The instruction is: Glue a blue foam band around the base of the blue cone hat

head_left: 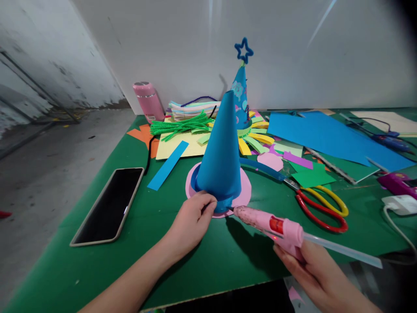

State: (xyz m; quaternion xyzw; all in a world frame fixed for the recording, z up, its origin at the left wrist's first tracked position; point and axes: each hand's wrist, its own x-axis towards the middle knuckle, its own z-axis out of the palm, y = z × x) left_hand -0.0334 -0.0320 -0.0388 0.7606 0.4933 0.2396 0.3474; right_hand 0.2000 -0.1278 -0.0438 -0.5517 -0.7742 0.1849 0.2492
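A tall blue paper cone (220, 152) stands upright on a pink paper disc (246, 187). Around the cone's base runs a narrow blue paper strip (224, 203), partly loose on the left. My left hand (193, 217) pinches at this strip near the front of the base; its fingertips hide the exact spot. In my right hand (309, 265) is a pink hot glue gun (270, 224), a clear glue stick (342, 249) jutting from its back. The gun's nozzle points left and reaches the strip at the disc's front edge.
A phone (109, 206) lies left, beside a loose blue strip (169, 165). Scissors (317, 202) rest to the right. Behind stand a decorated cone hat (241, 98), green pipe cleaners (182, 124), a pink bottle (148, 102) and blue sheets (325, 134).
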